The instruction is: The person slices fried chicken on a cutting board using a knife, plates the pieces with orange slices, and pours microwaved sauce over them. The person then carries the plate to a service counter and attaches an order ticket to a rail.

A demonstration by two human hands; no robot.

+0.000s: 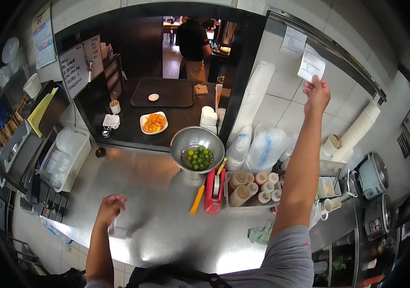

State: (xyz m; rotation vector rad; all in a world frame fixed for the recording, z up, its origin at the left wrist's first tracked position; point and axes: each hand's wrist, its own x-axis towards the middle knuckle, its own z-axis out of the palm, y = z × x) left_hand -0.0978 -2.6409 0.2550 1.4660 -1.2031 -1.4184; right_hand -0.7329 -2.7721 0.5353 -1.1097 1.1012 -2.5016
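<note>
My right hand (316, 96) is raised at the wall on the right, thumb and fingers pinched on the lower edge of a printed order slip (312, 65). The slip's top meets the metal ticket rail (329, 53), beside another printed slip (293, 40) hanging there. Low over the steel counter (157, 201), my left hand (111, 210) has its fingers curled in. A pale, paper-like shape shows just under that hand; I cannot tell what it is.
On the counter stand a steel bowl of green citrus (198, 137), a red tape dispenser (214, 192), a yellow-handled tool (197, 199) and a bin of sauce bottles (250, 204). Through the hatch are a food dish (143, 126), a black tray (166, 86) and a person (193, 43).
</note>
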